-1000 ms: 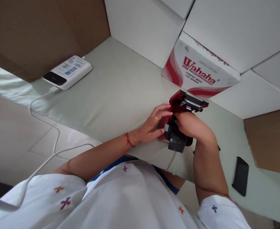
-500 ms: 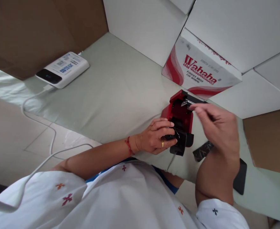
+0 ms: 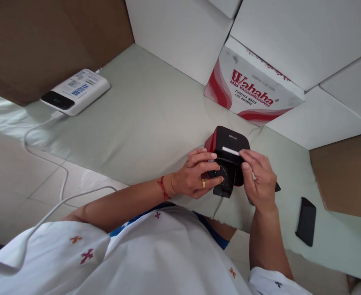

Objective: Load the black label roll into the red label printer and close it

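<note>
A small red and black device, which looks like a label printer, sits on the pale green cloth. Its black lid is down and carries a whitish strip near the front edge. A glossy black strip hangs out in front. My left hand, wearing a gold ring, is closed around this strip, fingertips over its top. My right hand grips the lid's right front corner, fingers on top and thumb below at the side. The inside of the device is hidden.
A white power bank with a cable lies at the left. A Wahaha carton stands behind the device. A flat black object lies at the right; brown cardboard borders that side.
The device's lid has swung down from raised to closed, with my right hand moving down and left along it. The red interior is now covered. My left hand stays at the black strip.
</note>
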Demonstrator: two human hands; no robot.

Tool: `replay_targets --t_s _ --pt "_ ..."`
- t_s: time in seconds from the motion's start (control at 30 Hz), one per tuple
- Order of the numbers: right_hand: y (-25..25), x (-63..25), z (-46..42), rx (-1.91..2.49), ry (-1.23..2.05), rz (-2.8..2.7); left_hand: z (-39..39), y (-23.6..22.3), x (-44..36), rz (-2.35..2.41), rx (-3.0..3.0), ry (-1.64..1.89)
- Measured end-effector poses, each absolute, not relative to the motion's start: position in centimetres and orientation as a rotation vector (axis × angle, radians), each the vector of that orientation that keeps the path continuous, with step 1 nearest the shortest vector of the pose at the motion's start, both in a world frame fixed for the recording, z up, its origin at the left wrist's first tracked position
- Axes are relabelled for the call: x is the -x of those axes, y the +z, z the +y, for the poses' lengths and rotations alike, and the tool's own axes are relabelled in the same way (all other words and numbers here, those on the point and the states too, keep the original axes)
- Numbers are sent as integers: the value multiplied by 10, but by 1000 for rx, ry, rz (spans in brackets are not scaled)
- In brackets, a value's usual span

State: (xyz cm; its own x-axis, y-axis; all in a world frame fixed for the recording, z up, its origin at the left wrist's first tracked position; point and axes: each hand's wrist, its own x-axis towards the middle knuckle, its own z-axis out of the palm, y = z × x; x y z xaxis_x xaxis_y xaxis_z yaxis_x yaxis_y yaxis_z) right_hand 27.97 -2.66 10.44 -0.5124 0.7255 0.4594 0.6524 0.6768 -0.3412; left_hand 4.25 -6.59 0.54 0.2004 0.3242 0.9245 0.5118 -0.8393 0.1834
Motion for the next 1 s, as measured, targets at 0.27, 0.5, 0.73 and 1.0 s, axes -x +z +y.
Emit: replay_targets --t_s 0.27,0.5,0.73,1.0 --pt "59 -286 -53 1148 314 -2132 -54 4 -39 -983 2479 -2006" --pt "52 -284 -52 1116 380 -2067 -55 8 -37 -1170 2625 -2237" --pt "44 -282 -51 1180 394 -1955 -54 3 -39 -1203 2711 -2411" --pt "42 -276 -88 1061 201 -2104 -31 -13 -46 -1509 2372 -2842"
